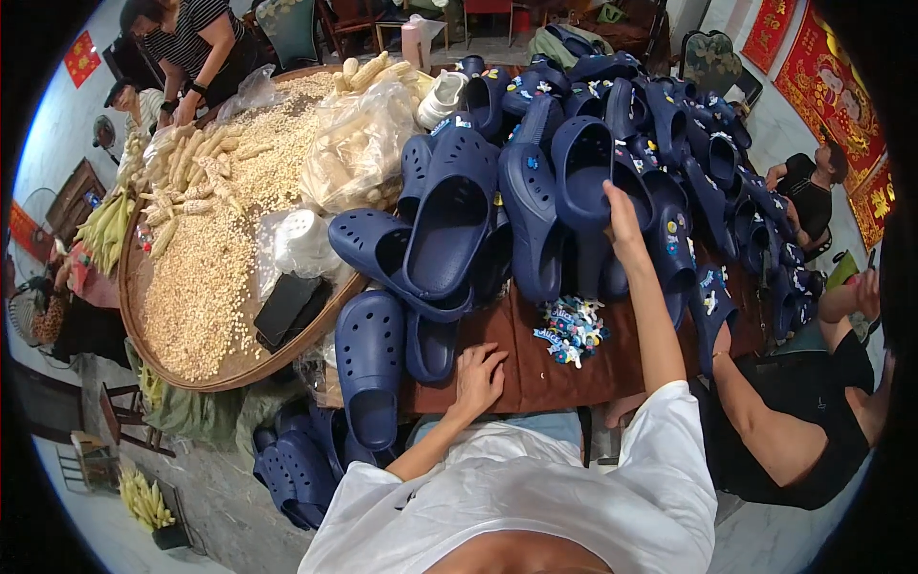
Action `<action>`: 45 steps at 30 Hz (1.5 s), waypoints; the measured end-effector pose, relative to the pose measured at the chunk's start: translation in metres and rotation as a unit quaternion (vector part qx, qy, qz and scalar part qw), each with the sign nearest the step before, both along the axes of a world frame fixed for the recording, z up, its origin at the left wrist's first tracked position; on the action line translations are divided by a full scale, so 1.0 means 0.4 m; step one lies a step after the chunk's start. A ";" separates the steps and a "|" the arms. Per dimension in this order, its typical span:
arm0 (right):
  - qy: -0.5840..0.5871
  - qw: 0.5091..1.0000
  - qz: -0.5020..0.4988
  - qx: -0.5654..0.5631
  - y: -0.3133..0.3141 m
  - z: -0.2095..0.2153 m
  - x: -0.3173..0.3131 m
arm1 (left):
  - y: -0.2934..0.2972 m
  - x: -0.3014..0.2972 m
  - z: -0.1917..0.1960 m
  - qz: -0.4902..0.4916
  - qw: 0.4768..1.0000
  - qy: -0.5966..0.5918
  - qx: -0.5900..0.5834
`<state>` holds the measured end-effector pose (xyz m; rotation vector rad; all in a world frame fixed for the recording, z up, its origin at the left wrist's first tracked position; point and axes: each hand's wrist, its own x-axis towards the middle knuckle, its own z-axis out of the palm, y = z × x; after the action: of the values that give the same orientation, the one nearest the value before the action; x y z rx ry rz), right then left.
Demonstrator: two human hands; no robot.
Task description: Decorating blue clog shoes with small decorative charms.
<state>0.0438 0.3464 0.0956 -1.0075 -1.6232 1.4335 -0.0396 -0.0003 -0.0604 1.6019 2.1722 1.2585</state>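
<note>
Right hand [626, 230] at right edge of one navy clog [583, 191], within heap of similar clogs [454, 201] on brown counter [526, 383]; most fingers hidden by angle and clog rim; grip around it or mere contact, impossible to tell; left hand [481, 383] on counter near front edge, fingers loosely spread, grip wide and holding nothing visible.

Between hands, small pile of colourful charms [574, 330]; pieces overlapping, single shapes mostly too small to make out; far clogs stacked over one another, many showing only toe or heel; more clogs below counter level [296, 469], partly covered by left forearm and white shirt [535, 488].

To left, round tray [220, 384] of corn kernels [196, 316], crowding clogs at its right rim; on it, black phone-like slab [292, 308], white cup-shaped object [300, 234] in clear plastic, cobs [196, 172], and cloudy plastic bag [359, 143], contents blurred by film; to right, seated neighbour in black [794, 430], head cut off at dark lens rim, near hand largely hidden at another clog [712, 306].
</note>
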 end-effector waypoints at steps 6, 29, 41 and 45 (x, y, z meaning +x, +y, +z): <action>-0.060 0.983 -0.129 0.112 0.006 -0.004 -0.041 | 0.005 -0.004 -0.002 0.007 1.000 -0.004 0.001; -0.447 0.807 0.033 0.383 0.235 0.219 -0.524 | -0.002 -0.012 0.007 0.043 0.999 -0.012 0.009; -0.510 0.835 0.012 0.208 0.383 0.146 -0.562 | 0.017 -0.007 0.005 0.046 0.999 -0.017 0.019; -0.520 0.831 0.023 0.194 0.422 0.138 -0.558 | 0.024 -0.004 0.000 0.042 0.999 -0.011 0.014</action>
<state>-0.1795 0.5152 0.1508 -1.6254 -2.5561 0.4475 -0.0413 0.0094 -0.0604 1.5141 2.2394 1.3297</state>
